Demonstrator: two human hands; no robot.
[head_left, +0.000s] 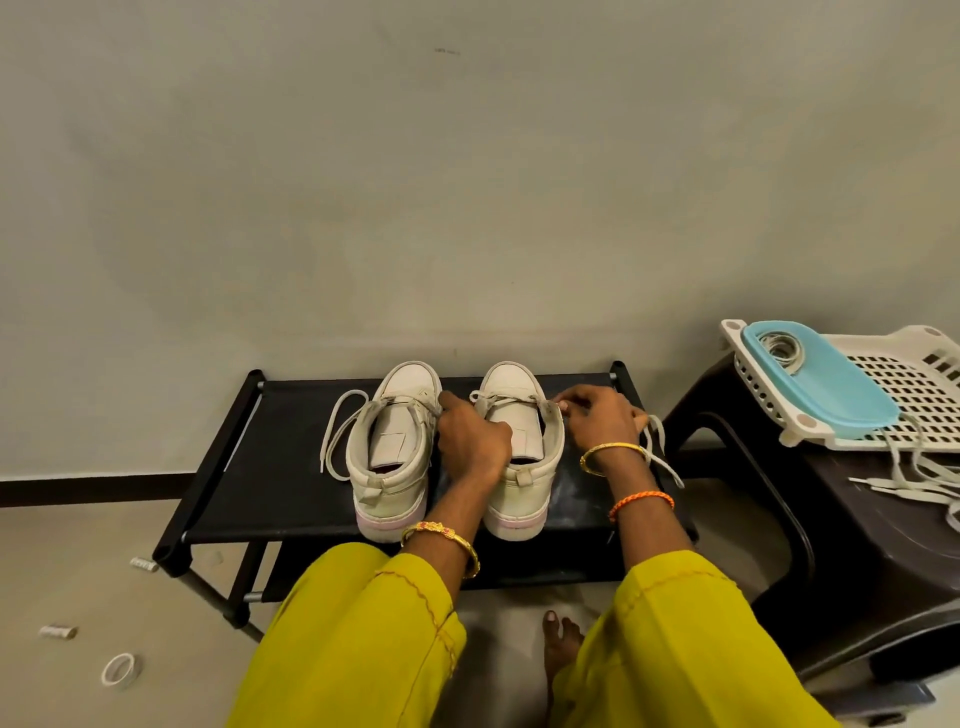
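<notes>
lacing a shoe on the rack

two white leather shoes with pink soles stand side by side near the back edge of the black fabric shoe rack (270, 467), toes to the wall. the work is on the right shoe (524, 483). the left hand (472, 447) sits between the two shoes. its fingers curl over the inner side of the right shoe, and it looks like it holds the shoe steady. the right hand (597, 423) pinches the flat white lace (506, 400) at the shoe's outer side. the loose end hangs behind the wrist, toward the right edge of the rack. the left shoe (392, 452) has its own lace lying loose toward the left edge.

what could go wrong: a hard tug could pull the lace right out of its hole, or leave one end too short. if the left hand lets go, the shoe could slide or tip. the loose end could catch on the gold bangle (613, 453). the fingers hide the holes, so the lace could go in the wrong one.
</notes>
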